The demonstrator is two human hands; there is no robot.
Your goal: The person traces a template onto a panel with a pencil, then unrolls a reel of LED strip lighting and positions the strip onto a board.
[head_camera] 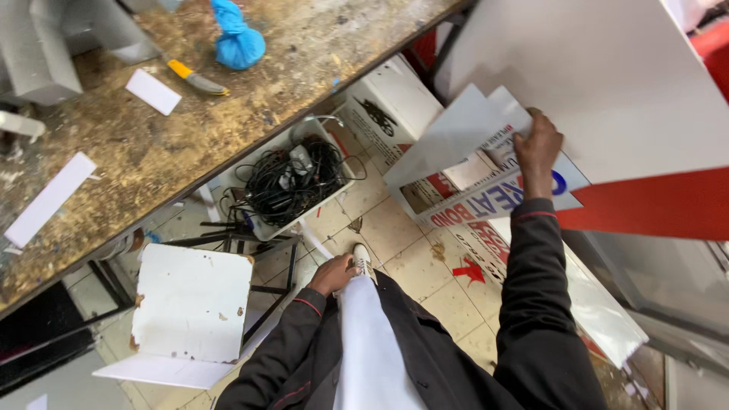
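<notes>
My right hand [538, 149] reaches forward and grips the edge of several white sheets [463, 133] that lean under a large white board [607, 76]. Printed panels with red and blue lettering [486, 201] lie beneath them. My left hand [334, 275] hangs low by my body, fingers curled on the top of a long white strip [368, 342] that runs down along my dark jacket.
A worn workbench [190, 129] crosses the upper left, carrying white offcuts [152, 91], a yellow-handled knife [194, 77] and a blue wad [237, 38]. Below its edge stand a tray of black cables [292, 178], a white box [395, 102] and a white-topped stool [194, 304]. The floor is tiled.
</notes>
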